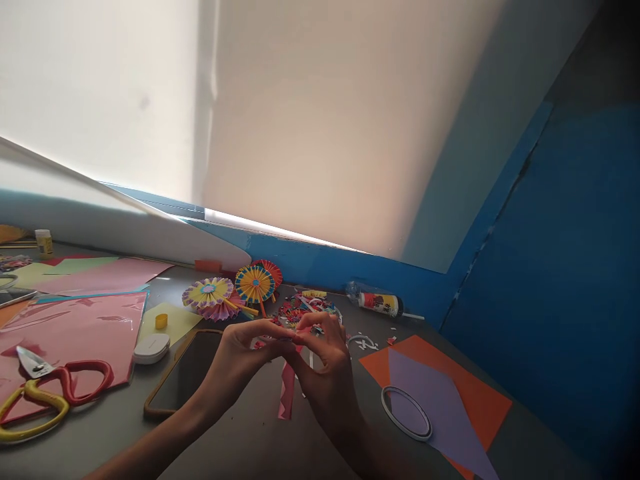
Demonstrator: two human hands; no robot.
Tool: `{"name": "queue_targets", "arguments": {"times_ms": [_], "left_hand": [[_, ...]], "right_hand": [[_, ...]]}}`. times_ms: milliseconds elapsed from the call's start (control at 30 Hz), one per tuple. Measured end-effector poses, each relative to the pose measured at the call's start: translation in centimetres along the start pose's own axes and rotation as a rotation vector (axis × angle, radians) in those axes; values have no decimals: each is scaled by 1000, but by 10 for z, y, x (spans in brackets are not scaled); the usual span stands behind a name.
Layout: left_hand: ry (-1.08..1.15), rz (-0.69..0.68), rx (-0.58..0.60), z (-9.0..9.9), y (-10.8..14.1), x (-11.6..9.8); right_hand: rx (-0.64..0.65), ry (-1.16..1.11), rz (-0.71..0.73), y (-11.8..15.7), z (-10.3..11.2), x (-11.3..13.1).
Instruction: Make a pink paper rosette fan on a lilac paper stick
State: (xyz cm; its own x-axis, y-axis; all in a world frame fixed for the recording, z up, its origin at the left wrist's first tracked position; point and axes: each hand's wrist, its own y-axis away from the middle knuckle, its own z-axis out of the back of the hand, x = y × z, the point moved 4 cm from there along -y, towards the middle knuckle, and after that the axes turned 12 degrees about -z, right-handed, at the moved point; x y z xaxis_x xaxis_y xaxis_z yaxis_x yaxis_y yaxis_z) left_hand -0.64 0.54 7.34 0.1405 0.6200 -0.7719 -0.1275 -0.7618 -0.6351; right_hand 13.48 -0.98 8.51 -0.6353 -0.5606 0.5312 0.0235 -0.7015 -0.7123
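A pink paper strip with a zigzag edge hangs down between my hands, above the grey table. My left hand pinches its upper end between thumb and forefinger. Meeting it fingertip to fingertip, my right hand also pinches the paper, with its other fingers curled. The exact fold under the fingertips is hidden. Behind the hands lie colourful paper scraps. Pleated paper rosettes, one yellow and lilac and one yellow and blue, rest to their left.
Red-and-yellow scissors lie at left on wrapped pink paper. A phone and white case sit beside my left arm. At right are a tape roll, purple paper, orange paper and a bottle.
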Motion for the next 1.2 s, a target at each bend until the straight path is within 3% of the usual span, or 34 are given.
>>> {"name": "queue_targets", "arguments": {"times_ms": [267,400,500,600,700,833,967,1033,1100,1200], "left_hand": [[110,89,2,-2,1,7],[254,106,-131,9,-6,10],[476,111,-264,18,-11,19],[543,130,-287,20,-13,26],[382,48,-180,22,-17,21],[-132,-241,74,24,-24,6],[-646,-580,455,9,-17,4],[-787,-656,598,-1,-10,11],[-881,-660,669,-8,-4,17],[-963,-628,671,-12,1,24]], "right_hand": [[48,-12,-50,-1,-5,-5],[72,-49,-58,-12,8,-13],[122,-178,-207,-15,18,-28],[231,-383,-464,-7,17,-46],[326,-555,-636,2,15,-57],[345,-544,-649,-5,35,-65],[436,-322,-548,-20,58,-70],[480,-237,-493,-22,62,-72],[458,-154,-398,-22,62,-72],[235,7,-97,-16,62,-63]]}}
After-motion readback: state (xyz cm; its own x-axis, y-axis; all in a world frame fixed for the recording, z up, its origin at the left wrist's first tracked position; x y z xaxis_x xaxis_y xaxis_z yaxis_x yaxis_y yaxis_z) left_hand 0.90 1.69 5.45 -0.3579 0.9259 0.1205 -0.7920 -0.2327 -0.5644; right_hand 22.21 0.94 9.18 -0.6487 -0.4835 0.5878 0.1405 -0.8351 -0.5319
